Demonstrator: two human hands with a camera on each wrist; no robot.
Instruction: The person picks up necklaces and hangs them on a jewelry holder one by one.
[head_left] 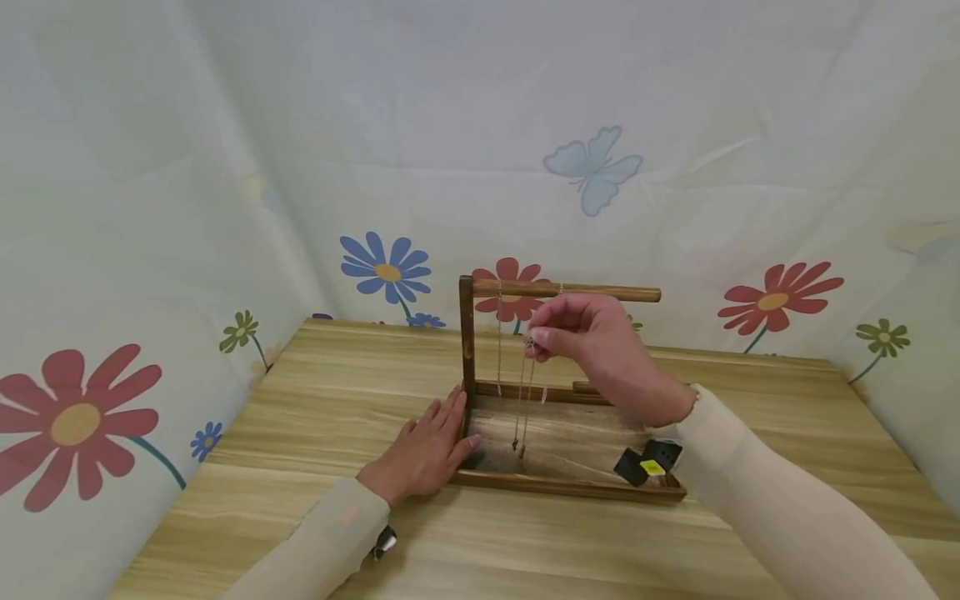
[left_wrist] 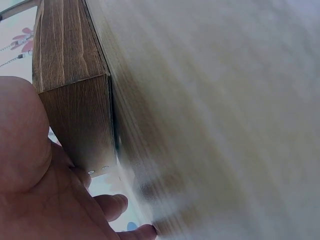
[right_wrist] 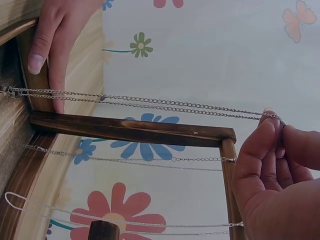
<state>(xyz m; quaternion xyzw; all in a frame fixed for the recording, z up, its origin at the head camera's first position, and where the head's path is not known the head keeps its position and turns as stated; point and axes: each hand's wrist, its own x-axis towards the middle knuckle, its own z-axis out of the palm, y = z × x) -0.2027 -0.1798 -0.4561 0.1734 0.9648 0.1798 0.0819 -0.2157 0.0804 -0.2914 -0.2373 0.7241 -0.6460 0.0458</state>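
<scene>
In the head view my right hand (head_left: 600,354) pinches a thin chain necklace (head_left: 528,400) between thumb and fingertips. It dangles in a long loop over the tray (head_left: 555,483) of a brown wooden jewelry stand. The right wrist view shows the held necklace (right_wrist: 165,104) as a doubled chain. Two other chains hang from the stand's upper bar (head_left: 622,293): a silver necklace (head_left: 500,342) near the post and a whiter necklace (right_wrist: 150,225) farther along. My left hand (head_left: 427,450), fingers extended, rests against the tray's left end by the upright post (head_left: 467,342).
Black pieces (head_left: 632,467) and a small yellow piece (head_left: 653,467) lie at the tray's right end. Beyond the tray's back edge is a short wooden bar (head_left: 588,387), partly covered by my right hand. A flowered cloth backdrop (head_left: 450,167) stands behind the wood-grain table (head_left: 360,375).
</scene>
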